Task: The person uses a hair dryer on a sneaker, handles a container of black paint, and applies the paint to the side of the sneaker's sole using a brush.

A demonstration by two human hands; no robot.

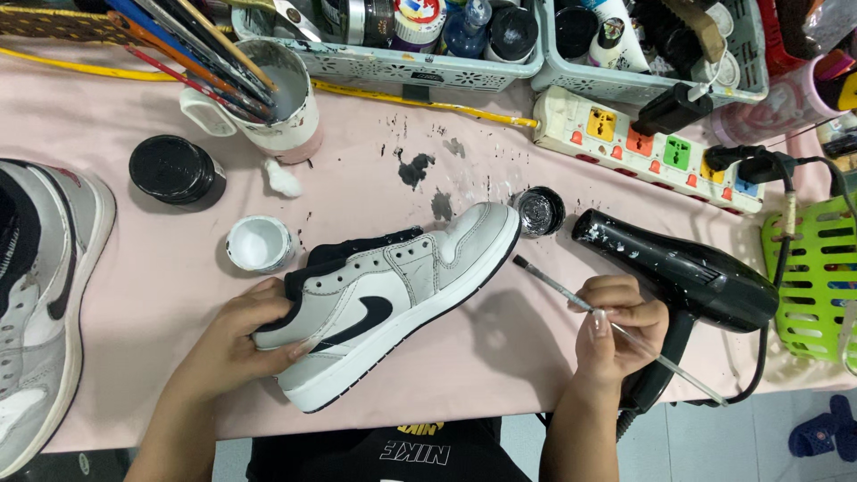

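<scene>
My left hand (239, 332) grips the heel of a grey and white sneaker (402, 295) with a black side mark and black collar, holding it tilted on its side above the pink table cover (500, 357). My right hand (618, 323) pinches a thin clear-handled paintbrush (571, 299), whose dark tip points toward the shoe's toe without touching it. A small open pot of black paint (541, 211) sits just beyond the toe.
A black hair dryer (687, 272) lies right of my right hand. A second sneaker (40, 295) lies at the left edge. Nearby stand a white paint pot (258, 243), a black lidded jar (175, 169), a mug of brushes (268, 89), a power strip (652, 147) and baskets (393, 62).
</scene>
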